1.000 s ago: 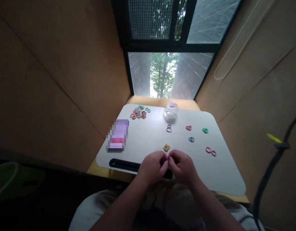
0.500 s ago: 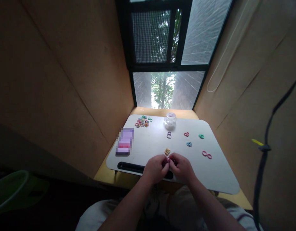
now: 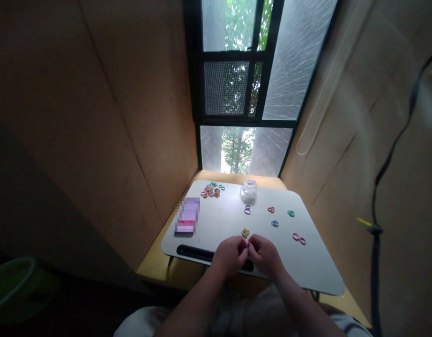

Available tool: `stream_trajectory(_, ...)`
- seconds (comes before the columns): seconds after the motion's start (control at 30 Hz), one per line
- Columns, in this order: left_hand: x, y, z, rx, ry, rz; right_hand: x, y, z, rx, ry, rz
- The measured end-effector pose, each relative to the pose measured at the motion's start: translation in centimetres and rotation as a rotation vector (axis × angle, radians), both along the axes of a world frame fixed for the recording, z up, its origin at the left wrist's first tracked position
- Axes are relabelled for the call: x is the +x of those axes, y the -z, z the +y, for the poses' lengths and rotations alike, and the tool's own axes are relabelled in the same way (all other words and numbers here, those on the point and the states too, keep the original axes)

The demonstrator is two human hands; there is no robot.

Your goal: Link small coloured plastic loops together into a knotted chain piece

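Note:
My left hand [image 3: 230, 255] and my right hand [image 3: 264, 255] meet over the front part of the white table [image 3: 223, 220]. Both are closed, fingertips pinched together around a small pinkish thing [image 3: 247, 244] that is mostly hidden. Just beyond the fingertips lies a yellow band bundle [image 3: 245, 232]. Farther back is a purple twisted band [image 3: 247, 209]. To the right lie a red bundle [image 3: 271, 209], a blue one [image 3: 274, 223], a green one [image 3: 291, 213] and a pink figure-eight band [image 3: 299, 238].
A clear jar [image 3: 249, 192] stands near the back edge. At the back left is a pile of mixed coloured bands [image 3: 211, 190], with a blurred-out phone-like object [image 3: 188, 216] in front. A black slot [image 3: 195, 252] runs along the front edge. A dark strap [image 3: 375, 262] hangs at the right.
The view has tilted upward, so the table and hands appear lower. My hands stay pinched together at the same place on the table.

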State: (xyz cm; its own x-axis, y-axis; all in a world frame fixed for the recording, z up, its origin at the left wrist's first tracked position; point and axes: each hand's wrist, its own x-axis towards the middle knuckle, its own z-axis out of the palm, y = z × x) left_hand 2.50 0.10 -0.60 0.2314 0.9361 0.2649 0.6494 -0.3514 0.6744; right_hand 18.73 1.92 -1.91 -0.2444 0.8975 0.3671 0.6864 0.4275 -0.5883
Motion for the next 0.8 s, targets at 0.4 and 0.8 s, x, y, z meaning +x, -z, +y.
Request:
stream_trajectory(0.4, 0.09, 0.12, 0.07, -0.005, -0.021, -0.011, -0.02, 0.26, -0.15, 0.004, 0.014, -0.003)
stream_trajectory(0.8, 0.13, -0.56, -0.12, -0.034, -0.033, 0.031, -0.04, 0.38, 0.05, -0.002, 0.015, -0.007)
